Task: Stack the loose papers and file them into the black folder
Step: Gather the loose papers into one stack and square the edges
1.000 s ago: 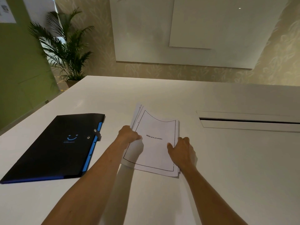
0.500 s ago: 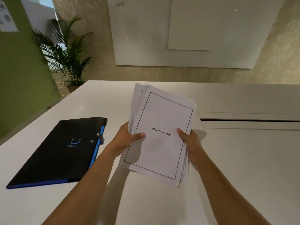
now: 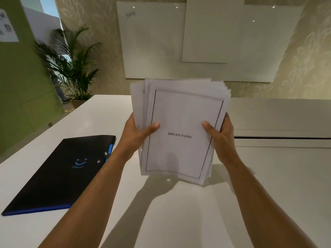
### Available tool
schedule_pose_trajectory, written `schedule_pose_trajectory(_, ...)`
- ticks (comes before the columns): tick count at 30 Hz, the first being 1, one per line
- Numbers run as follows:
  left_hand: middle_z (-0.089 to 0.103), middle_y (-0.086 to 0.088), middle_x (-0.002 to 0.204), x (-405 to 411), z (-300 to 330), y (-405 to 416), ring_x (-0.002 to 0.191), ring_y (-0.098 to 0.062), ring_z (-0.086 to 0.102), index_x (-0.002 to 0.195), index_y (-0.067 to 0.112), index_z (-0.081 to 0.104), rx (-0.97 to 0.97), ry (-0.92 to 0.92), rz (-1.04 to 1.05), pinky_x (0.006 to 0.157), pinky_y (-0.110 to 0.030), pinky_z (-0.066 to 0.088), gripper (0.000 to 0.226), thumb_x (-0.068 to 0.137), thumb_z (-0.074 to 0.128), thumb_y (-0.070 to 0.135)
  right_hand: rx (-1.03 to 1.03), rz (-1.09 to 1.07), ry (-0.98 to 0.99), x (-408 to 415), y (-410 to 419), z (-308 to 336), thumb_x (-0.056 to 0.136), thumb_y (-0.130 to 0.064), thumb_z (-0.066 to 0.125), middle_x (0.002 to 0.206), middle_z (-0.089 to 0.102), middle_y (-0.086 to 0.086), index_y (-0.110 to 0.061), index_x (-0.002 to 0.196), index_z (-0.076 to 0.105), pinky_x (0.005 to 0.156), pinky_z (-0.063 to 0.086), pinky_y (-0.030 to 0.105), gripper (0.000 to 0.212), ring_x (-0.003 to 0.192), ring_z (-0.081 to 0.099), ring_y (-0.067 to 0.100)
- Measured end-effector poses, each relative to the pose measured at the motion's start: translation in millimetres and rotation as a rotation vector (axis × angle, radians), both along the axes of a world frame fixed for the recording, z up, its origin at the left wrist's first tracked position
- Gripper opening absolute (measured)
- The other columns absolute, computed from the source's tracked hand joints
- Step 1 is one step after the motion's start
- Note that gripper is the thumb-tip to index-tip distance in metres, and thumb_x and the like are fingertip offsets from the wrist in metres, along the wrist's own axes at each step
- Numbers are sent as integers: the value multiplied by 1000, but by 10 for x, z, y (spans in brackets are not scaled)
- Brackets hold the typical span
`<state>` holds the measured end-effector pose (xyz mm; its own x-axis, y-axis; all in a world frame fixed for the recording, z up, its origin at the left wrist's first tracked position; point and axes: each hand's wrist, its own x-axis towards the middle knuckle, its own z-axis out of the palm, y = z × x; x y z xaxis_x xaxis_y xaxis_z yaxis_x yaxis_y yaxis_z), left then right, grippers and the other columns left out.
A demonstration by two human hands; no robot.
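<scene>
I hold a stack of white papers [image 3: 180, 111] nearly upright above the white table [image 3: 268, 185]; the top sheet has a thin black border and a small printed title. The sheets are fanned unevenly at the top and left edges. My left hand [image 3: 138, 135] grips the stack's left edge, thumb on the front. Gripping the right edge the same way is my right hand [image 3: 219, 135]. The black folder [image 3: 60, 172], with a blue spine, a blue smile mark and a snap strap, lies closed and flat on the table to the left.
A long cable slot [image 3: 283, 138] runs across the table to the right. A potted palm [image 3: 71, 65] stands beyond the table's far left corner, beside a green wall. White boards [image 3: 197, 38] hang on the wall behind.
The stack was lying on the table under both hands. It has been lifted and tilted up to nearly vertical, held at its two side edges. The folder has not moved.
</scene>
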<state>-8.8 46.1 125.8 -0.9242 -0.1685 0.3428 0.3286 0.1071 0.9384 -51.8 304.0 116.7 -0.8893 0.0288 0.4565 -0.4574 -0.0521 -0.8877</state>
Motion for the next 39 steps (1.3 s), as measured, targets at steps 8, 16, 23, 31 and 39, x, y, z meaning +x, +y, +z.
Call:
schedule_pose_trajectory(8, 70, 1, 108, -1, -125, 200, 95, -15, 71, 118, 20, 57, 183, 36, 97, 75, -29, 59, 54, 75, 75, 45, 26, 2, -107, 108, -82, -225, 65, -14, 67, 104, 67, 3, -13, 116, 50, 73, 56, 31, 53, 93, 68, 20)
schedule_pose_trajectory(16, 69, 2, 105, 1, -98, 299, 89, -16, 70, 114, 22, 57, 208, 38, 84, 67, -24, 58, 38, 84, 68, 41, -3, 30, -108, 144, -76, -238, 64, -8, 63, 104, 69, 7, -14, 115, 52, 74, 56, 33, 53, 92, 68, 23)
schedule_pose_trajectory(23, 71, 1, 102, 42, -171, 390, 91, -19, 70, 103, 32, 62, 172, 17, 63, 75, -33, 60, 16, 89, 66, 25, 85, -25, -102, 190, -183, -189, 62, -12, 61, 102, 64, 1, -17, 115, 48, 67, 53, 23, 55, 88, 65, 13)
schedule_pose_trajectory(31, 71, 9, 94, 72, -241, 432, 86, -12, 70, 94, 34, 63, 135, -8, 117, 69, -25, 58, 5, 93, 60, 31, 63, -71, -122, 220, -234, -338, 62, -9, 56, 98, 63, 2, -19, 107, 49, 66, 49, 21, 47, 85, 63, 14)
schedule_pose_trajectory(39, 68, 8, 99, 89, -204, 415, 88, -17, 68, 102, 33, 58, 167, 62, 144, 68, -23, 59, 11, 94, 57, 25, 90, -140, -14, 210, -247, -256, 67, -7, 58, 95, 62, 3, -16, 110, 47, 60, 52, 17, 45, 79, 63, 14)
